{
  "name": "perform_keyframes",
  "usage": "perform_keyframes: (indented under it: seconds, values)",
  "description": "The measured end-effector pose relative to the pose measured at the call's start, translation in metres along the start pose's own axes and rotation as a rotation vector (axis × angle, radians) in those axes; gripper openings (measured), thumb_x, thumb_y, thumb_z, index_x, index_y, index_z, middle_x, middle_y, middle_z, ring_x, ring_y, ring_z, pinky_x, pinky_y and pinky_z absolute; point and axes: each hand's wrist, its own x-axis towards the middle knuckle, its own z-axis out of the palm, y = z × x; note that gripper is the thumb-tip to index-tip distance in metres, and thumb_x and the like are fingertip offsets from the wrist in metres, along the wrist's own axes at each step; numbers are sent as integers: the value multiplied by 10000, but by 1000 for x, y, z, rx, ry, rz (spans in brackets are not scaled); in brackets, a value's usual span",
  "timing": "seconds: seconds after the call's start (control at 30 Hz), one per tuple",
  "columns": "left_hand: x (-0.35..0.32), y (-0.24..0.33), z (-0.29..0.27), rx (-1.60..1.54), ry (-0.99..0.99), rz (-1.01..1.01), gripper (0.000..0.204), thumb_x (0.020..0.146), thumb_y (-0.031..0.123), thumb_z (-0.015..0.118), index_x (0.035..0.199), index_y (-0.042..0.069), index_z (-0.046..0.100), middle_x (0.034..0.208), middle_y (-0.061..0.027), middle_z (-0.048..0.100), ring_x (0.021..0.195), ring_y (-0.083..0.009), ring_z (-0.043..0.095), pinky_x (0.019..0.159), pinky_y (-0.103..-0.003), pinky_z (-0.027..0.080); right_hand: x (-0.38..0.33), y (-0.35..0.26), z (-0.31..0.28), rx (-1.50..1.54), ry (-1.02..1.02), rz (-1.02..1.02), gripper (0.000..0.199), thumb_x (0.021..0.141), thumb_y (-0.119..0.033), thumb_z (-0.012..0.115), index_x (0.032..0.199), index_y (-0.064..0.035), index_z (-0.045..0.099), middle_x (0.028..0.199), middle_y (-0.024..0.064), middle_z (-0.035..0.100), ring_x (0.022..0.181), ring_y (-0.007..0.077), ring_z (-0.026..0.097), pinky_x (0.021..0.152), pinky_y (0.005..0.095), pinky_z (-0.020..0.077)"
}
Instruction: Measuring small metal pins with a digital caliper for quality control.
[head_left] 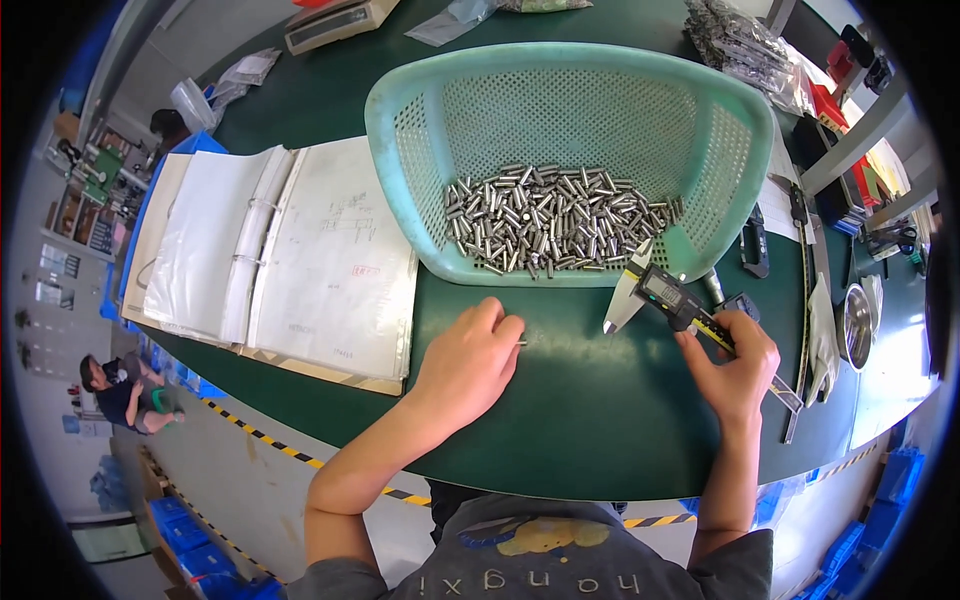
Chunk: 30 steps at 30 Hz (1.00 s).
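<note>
A small silver metal pin (522, 342) is pinched at the fingertips of the left hand (466, 362), low over the dark green table (580, 400), just in front of the basket. The pale green perforated plastic basket (400, 140) is tilted open toward the person, and a heap of short silver metal pins (555, 220) is held along its lower wall. A digital caliper with a grey display and yellow scale (672, 298) is gripped firmly by the right hand (735, 365), its jaws slightly parted beside the basket rim. An open white ring binder (290, 260) is laid to the left.
</note>
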Motion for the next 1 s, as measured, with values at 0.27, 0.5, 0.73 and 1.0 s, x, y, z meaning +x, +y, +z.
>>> perform_keyframes:
  seconds: [0.27,0.5,0.73,1.0]
  values:
    - [4,-4,-8,24,-118,32,176,664,-36,616,799,46,538,832,-101,484,713,-297,558,610,-396,459,0,-3,-2,-9,-19,-6,332,586,-281,823,717,-65,607,560,30,529,435,145,482,429,262,377]
    - [14,-10,-8,54,-170,82,134,655,-28,598,752,49,547,795,-105,511,681,-308,572,591,-409,470,-1,-3,-2,-2,-39,-25,335,584,-284,823,721,-66,609,574,33,548,439,150,494,433,264,389]
    - [24,-15,-9,-28,-185,85,108,644,-11,597,729,45,562,751,-106,541,635,-295,583,548,-384,472,-1,-2,-6,-5,-21,-7,351,569,-287,831,725,-60,614,590,40,570,441,153,510,435,263,400]
    - [82,-12,-33,-301,96,114,98,695,-34,613,760,25,570,740,-61,537,624,-165,582,531,-280,470,-2,-6,-7,8,-19,-14,352,571,-290,831,723,-57,614,568,39,549,433,150,499,426,263,392]
